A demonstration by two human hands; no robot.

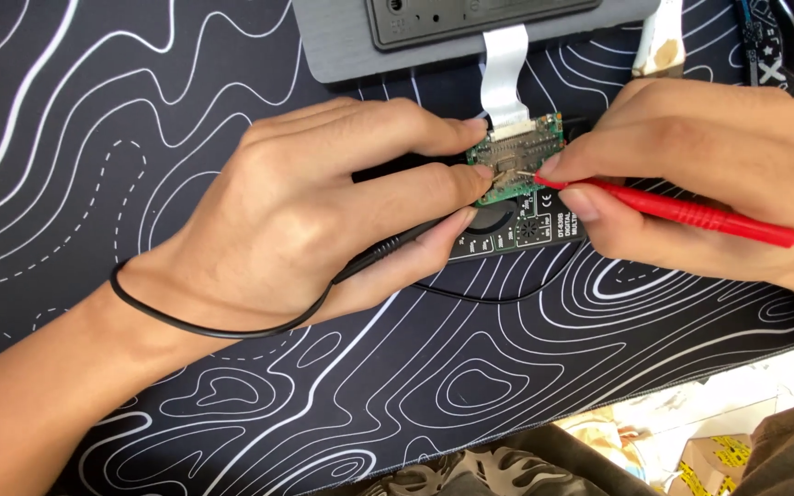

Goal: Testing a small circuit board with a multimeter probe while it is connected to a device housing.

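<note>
My left hand (323,207) grips a black test probe (388,250), its tip pressed on a small green circuit board (521,152). Holding a red test probe (691,213), my right hand (691,174) touches its metal tip to the same board from the right. The board lies on top of a black digital multimeter (516,231), which is mostly hidden under my fingers. A white flat ribbon cable (504,78) runs from the board up to a grey panel (342,46).
Everything rests on a black desk mat with white wavy contour lines (140,119). The black probe lead (195,326) loops around my left wrist. A black strap (765,41) lies at the top right. Cardboard boxes (709,455) show below the mat's front edge.
</note>
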